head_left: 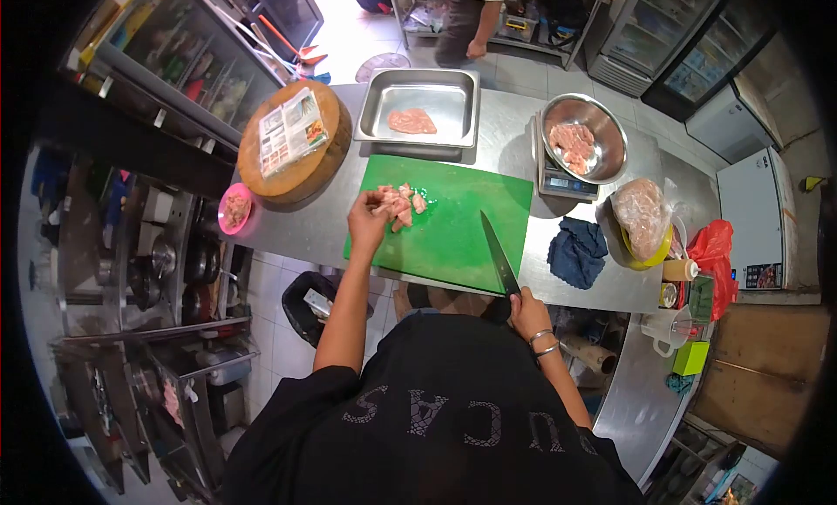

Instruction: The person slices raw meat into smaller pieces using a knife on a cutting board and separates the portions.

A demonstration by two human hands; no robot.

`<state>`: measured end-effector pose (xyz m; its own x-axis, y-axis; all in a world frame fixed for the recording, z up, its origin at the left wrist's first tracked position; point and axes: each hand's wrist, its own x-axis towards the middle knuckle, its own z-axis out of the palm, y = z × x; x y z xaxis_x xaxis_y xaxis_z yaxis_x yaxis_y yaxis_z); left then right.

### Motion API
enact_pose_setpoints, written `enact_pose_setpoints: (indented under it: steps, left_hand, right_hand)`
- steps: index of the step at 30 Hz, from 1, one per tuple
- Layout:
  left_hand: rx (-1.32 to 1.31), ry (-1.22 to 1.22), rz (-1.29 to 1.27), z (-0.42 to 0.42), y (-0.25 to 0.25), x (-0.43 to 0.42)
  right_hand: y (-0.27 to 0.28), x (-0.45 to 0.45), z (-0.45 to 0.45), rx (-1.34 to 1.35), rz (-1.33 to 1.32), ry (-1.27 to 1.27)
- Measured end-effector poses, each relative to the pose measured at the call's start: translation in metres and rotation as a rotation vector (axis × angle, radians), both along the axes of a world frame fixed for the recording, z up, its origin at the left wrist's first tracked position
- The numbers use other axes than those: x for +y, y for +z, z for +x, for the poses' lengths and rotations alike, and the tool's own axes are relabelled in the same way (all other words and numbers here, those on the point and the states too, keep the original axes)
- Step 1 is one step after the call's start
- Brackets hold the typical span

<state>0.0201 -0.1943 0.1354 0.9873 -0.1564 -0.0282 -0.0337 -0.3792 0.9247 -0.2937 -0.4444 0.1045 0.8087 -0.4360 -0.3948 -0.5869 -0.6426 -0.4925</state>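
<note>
My left hand (366, 223) is at the left part of the green cutting board (462, 191), its fingers closed on small pieces of raw meat (402, 207). More cut pieces lie right beside the fingertips. My right hand (528, 314) grips the handle of a kitchen knife (499, 250) at the board's front right edge. The blade points away from me and lies low over the board, apart from the meat. Behind the board, a steel tray (418, 82) holds one flat slice of raw meat (411, 121).
To the right, a steel bowl (615, 130) of meat sits on a scale (567, 186), near a dark cloth (577, 252) and a bagged lump (642, 216). At left are a round wooden block (253, 169) and a pink bowl (248, 229). A person (462, 21) stands beyond the table.
</note>
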Motion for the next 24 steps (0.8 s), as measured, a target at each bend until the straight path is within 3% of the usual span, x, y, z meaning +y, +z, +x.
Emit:
enact_pose_setpoints:
  steps: [4,6,10,12,13,15,19,21,24]
  left_hand:
    - [-0.269,-0.141,-0.319,-0.024,-0.046,-0.049]
    - [-0.362,-0.324,0.184,-0.039,-0.063,-0.060]
    - [-0.536,-0.335,0.174,-0.055,-0.090,-0.067]
    - [-0.222,-0.295,0.153,-0.061,-0.088,-0.063]
    - [-0.225,-0.296,0.153,-0.061,-0.082,-0.061]
    - [0.006,-0.212,0.067,-0.063,-0.076,-0.058]
    - [0.122,-0.218,-0.091,-0.047,-0.081,-0.055]
    - [0.140,-0.187,-0.447,-0.039,-0.087,-0.057]
    - [0.085,-0.192,-0.404,-0.038,-0.045,-0.067]
  right_hand:
    - [-0.001,-0.003,-0.001,-0.095,0.039,-0.074]
    - [0.001,-0.004,-0.005,-0.094,0.034,-0.095]
    - [0.006,-0.006,-0.005,-0.188,0.050,-0.138]
    - [0.012,-0.004,-0.006,-0.194,0.067,-0.120]
    - [0.016,-0.004,-0.004,-0.203,0.120,-0.078]
    - [0.014,-0.002,-0.001,-0.211,0.175,-0.035]
    - [0.009,0.007,0.012,-0.218,0.174,0.019]
    - [0.013,0.007,0.018,-0.214,0.166,0.007]
    - [0.014,0.006,0.020,-0.273,0.176,-0.080]
